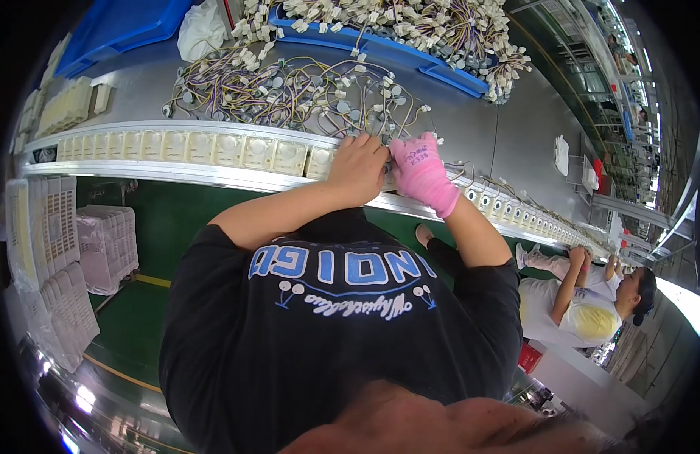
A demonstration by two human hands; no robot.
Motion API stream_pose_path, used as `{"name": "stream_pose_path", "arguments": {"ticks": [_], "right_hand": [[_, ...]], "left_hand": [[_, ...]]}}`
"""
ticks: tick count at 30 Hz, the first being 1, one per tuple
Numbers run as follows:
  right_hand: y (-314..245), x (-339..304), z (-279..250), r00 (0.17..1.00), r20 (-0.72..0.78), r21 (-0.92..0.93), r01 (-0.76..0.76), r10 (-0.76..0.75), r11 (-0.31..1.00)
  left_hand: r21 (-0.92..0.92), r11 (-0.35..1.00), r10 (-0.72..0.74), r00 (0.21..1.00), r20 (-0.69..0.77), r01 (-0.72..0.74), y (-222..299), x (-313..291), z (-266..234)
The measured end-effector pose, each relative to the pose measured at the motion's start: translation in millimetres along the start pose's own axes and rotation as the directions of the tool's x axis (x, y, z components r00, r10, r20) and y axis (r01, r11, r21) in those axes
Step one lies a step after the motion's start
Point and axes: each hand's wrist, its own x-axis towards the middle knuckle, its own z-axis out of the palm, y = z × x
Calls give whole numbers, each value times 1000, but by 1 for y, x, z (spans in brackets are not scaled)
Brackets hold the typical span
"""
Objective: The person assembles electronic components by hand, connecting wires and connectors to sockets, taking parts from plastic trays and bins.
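Note:
My bare left hand [357,170] rests over the metal rail [214,172], its fingers curled down at the end of a row of square cream plastic housings [195,147]. Right beside it is my right hand [424,172] in a pink knitted glove, fingers bent together close to the left fingertips. Something small and dark shows between the two hands, but the fingers hide most of it. Just beyond them lies a loose heap of wired grey round parts with white connectors [267,91]. To the right, housings with dark round centres [509,208] continue along the rail, wires lying by them.
A blue tray [312,34] heaped with wired connectors stands at the back. Another blue tray [123,34] and a white plastic bag [202,32] are at far left. Stacked plastic crates [108,246] stand left below the rail. A co-worker [584,306] works along the line at right.

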Motion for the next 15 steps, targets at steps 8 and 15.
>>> {"name": "stream_pose_path", "arguments": {"ticks": [8, 15], "right_hand": [[62, 30, -5, 999, 32, 781, -49, 39, 622], [141, 96, 139, 997, -44, 295, -42, 57, 955]], "left_hand": [[69, 998, -1, 1000, -1, 1, -1, -4, 4], [-37, 994, 98, 991, -86, -102, 2, -7, 9]]}}
